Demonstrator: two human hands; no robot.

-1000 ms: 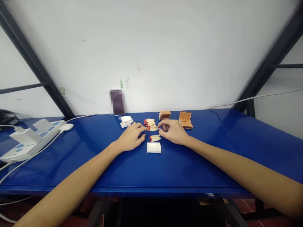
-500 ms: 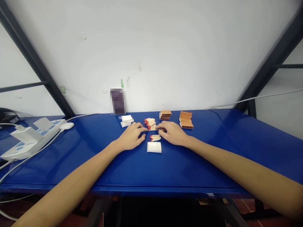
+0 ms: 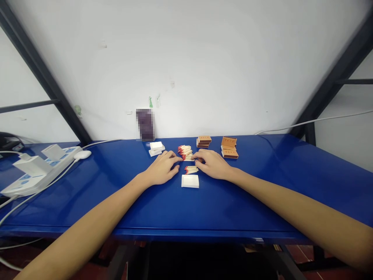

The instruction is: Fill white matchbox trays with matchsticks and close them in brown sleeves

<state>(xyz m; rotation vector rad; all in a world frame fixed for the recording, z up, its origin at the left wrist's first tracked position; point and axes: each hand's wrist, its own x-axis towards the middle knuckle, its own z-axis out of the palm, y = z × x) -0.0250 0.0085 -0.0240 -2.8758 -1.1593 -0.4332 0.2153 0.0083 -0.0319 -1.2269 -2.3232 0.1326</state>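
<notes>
A loose pile of red-tipped matches lies on the blue table. A smaller bundle of matches lies just in front of it, and before that sits a white matchbox tray. My left hand rests on the table to the left of the pile. Its forefinger reaches the pile's edge and its other fingers are loosely curled, holding nothing. My right hand lies at the right, its fingertips pinched together at the pile's near right edge on some matches.
Two white trays sit behind my left hand. Brown matchbox sleeves are stacked at the back and back right. A white power strip with plugs and cables fills the left end. Black frame struts rise on both sides.
My right hand has sunk from a raised pinch down to the table, with its fingertips now at the pile's edge. My left hand has hardly moved.
</notes>
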